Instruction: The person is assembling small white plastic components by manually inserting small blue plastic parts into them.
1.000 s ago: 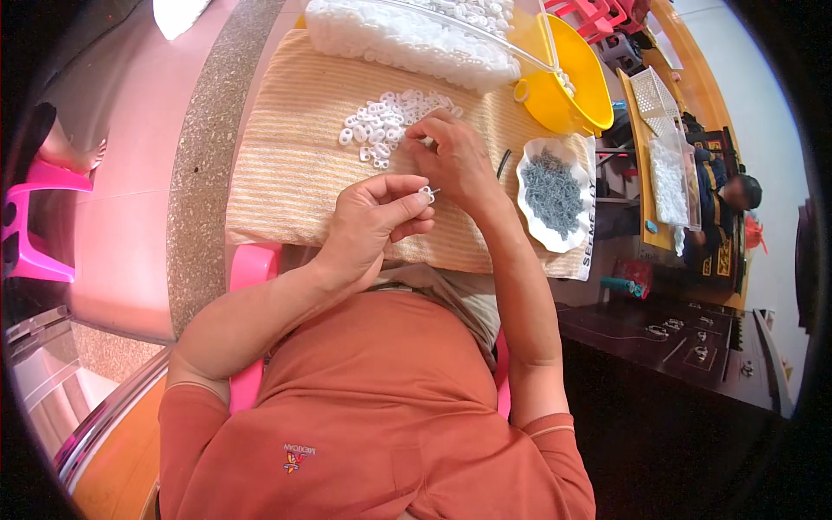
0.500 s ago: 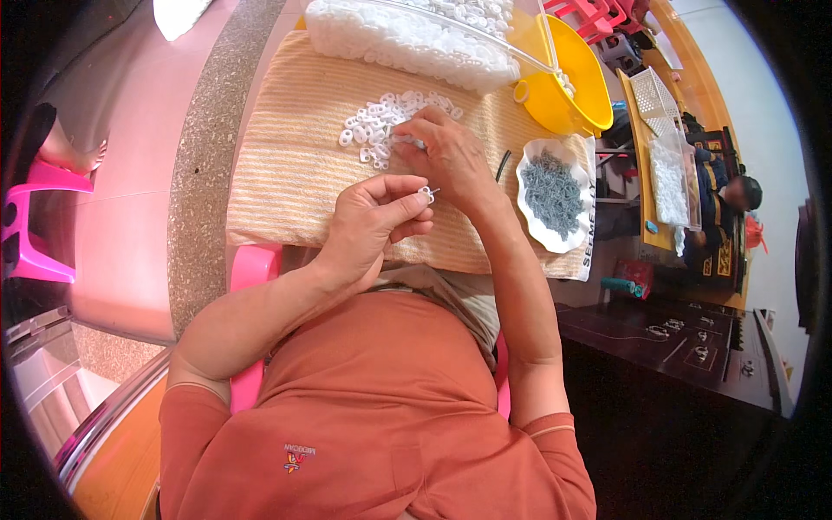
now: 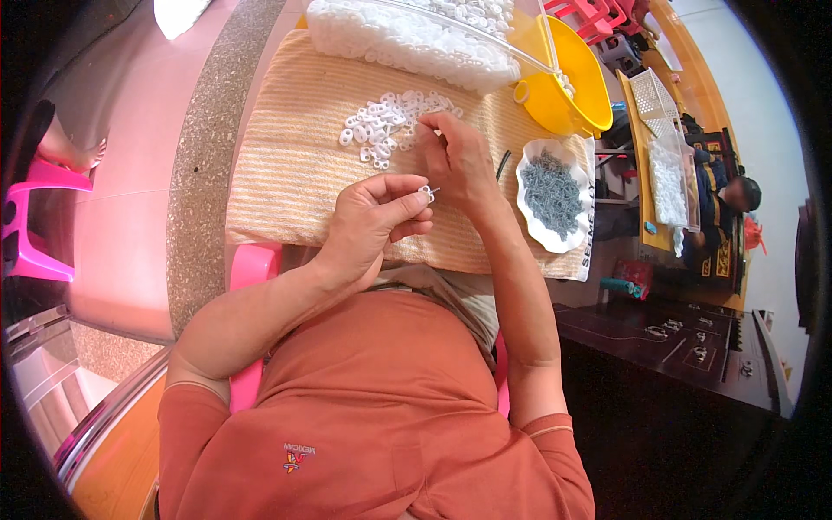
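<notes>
Between thumb and forefinger, my left hand [image 3: 381, 212] pinches a small white plastic piece [image 3: 425, 196] with a thin metal pin sticking out of it. Just beyond and to the right, my right hand [image 3: 459, 165] is curled, its fingertips bent down beside the loose pile of small white plastic pieces [image 3: 374, 126] with holes in them. What those fingers hold, if anything, is hidden. A white wavy-rimmed dish [image 3: 530, 227] of small grey metal screws or pins [image 3: 551, 195] lies right of my right forearm.
A striped towel [image 3: 286, 165] covers the work surface. At its far side stands a clear bin [image 3: 407, 52] full of white pieces, beside a yellow basin [image 3: 589, 82]. A dark thin stick [image 3: 503, 165] lies near the dish. Another person [image 3: 724, 199] sits far right by a table.
My right hand has drawn back slightly from the white pile toward me and to the right, its fingers curling more. My left hand stays put with its piece.
</notes>
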The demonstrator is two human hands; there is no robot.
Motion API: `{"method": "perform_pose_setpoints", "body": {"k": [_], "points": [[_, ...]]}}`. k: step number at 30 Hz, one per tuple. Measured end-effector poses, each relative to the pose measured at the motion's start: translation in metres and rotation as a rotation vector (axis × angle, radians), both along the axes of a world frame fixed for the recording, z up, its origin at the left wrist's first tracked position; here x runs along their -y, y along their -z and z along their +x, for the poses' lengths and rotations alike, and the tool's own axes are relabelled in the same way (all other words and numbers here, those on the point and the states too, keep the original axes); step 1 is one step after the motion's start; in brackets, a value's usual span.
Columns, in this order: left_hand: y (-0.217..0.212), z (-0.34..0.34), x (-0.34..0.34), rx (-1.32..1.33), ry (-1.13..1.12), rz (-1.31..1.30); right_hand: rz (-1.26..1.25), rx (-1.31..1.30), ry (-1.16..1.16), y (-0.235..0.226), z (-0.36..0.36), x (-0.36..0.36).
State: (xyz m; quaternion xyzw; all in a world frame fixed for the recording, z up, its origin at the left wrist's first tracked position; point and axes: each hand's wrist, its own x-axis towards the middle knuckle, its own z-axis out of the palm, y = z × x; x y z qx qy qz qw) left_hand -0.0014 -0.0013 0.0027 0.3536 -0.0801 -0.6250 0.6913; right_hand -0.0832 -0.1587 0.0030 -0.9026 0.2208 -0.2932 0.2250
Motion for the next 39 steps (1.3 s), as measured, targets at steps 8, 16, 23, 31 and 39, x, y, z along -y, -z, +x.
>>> {"method": "perform_pose_setpoints", "body": {"k": [8, 16, 23, 31, 39], "points": [[0.001, 0.0, 0.0, 0.0, -0.003, 0.001, 0.117, -0.005, 0.047, 0.001, -0.005, -0.001], [0.0, 0.0, -0.001, 0.013, 0.003, 0.008, 0.239, 0.03, 0.07, 0.001, -0.009, -0.002], [-0.001, 0.001, -0.001, 0.015, 0.006, 0.009, 0.39, 0.038, 0.058, 0.003, -0.015, 0.002], [-0.001, 0.001, 0.0, 0.024, 0.001, 0.014, 0.464, 0.022, 0.051, 0.008, -0.018, 0.009], [0.001, 0.001, -0.001, 0.028, 0.007, 0.017, 0.428, 0.002, 0.057, 0.009, -0.02, 0.015]]}}
